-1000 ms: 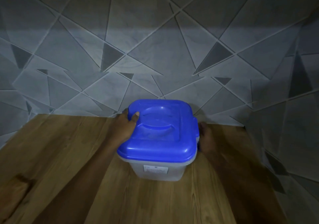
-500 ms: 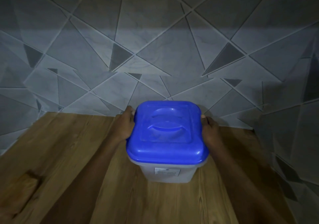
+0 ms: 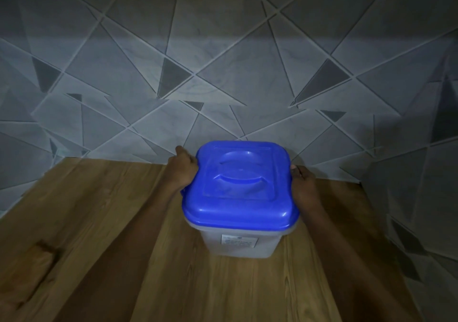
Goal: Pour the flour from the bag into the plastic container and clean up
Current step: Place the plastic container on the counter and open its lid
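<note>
Since a second ago the left hand has left the blue lid; both hands, with the right hand, now clasp the plastic container between them, steadying it.

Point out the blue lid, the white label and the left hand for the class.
blue lid (image 3: 239, 185): head view, middle of its top.
white label (image 3: 238, 241): head view, centre of the sticker on the container's front wall.
left hand (image 3: 182, 170): head view, back of the hand.

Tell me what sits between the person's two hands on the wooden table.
In the head view, the translucent plastic container with its blue lid sits between the left hand and right hand, each against one side.
</note>
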Available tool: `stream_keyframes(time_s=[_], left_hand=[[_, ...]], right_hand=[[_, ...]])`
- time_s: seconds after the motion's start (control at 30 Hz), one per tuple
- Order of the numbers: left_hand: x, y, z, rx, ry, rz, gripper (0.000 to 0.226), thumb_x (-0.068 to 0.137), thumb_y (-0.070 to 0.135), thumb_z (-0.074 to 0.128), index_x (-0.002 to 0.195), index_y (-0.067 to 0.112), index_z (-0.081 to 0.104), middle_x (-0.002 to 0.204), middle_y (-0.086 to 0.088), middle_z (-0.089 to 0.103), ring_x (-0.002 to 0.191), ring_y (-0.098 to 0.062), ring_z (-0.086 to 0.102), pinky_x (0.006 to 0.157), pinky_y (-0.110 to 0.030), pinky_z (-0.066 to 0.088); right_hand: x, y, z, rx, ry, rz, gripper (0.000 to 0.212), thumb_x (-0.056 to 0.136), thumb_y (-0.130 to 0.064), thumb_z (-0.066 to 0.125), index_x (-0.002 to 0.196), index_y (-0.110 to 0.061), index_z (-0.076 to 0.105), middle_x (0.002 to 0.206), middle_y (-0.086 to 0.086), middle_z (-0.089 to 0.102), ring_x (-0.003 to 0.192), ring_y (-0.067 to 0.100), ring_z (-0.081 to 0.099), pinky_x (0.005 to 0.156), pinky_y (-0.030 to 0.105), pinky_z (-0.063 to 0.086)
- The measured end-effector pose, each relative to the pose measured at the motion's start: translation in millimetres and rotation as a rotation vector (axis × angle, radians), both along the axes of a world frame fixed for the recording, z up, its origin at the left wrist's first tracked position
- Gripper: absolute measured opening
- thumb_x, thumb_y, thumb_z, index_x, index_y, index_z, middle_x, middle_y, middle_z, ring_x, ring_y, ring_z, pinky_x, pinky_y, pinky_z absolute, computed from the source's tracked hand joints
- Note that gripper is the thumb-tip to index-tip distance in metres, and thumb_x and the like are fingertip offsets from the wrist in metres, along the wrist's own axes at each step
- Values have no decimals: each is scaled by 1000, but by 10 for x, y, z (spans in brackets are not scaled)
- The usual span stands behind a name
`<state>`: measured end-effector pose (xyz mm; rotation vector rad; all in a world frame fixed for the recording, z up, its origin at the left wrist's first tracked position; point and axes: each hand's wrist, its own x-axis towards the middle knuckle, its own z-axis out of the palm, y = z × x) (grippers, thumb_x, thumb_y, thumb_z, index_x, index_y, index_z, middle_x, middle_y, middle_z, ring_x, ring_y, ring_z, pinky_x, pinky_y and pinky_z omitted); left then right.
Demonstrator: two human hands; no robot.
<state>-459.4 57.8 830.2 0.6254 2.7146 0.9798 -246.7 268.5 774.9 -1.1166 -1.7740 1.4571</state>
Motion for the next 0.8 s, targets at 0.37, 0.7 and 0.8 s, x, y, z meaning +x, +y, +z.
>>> stream_keyframes(time_s=[0.37,0.7,0.8], left_hand=[[-116,-15,72,13,4,-72,27,93,12,51,68,4,52,72,-16,60,77,-30,63,63,-30,39],[-114,-50,90,63,-48,-6,34,90,15,56,57,9,48,56,-5,50,64,-20,53,57,-29,37],[-87,-90,13,143,-196,87,41,85,42,61,79,1,63,79,-16,68,75,-28,66,69,-34,52]], right_hand=[[6,-16,10,25,-52,-38,31,104,-33,44,101,-12,66,103,13,72,96,33,67,95,51,53],[8,-65,49,29,-86,-55,39,93,-46,42,100,-16,66,108,14,71,101,35,66,96,53,52],[27,-89,37,52,-79,-75,40,91,-48,40,94,-17,65,103,15,71,97,38,66,92,52,53]])
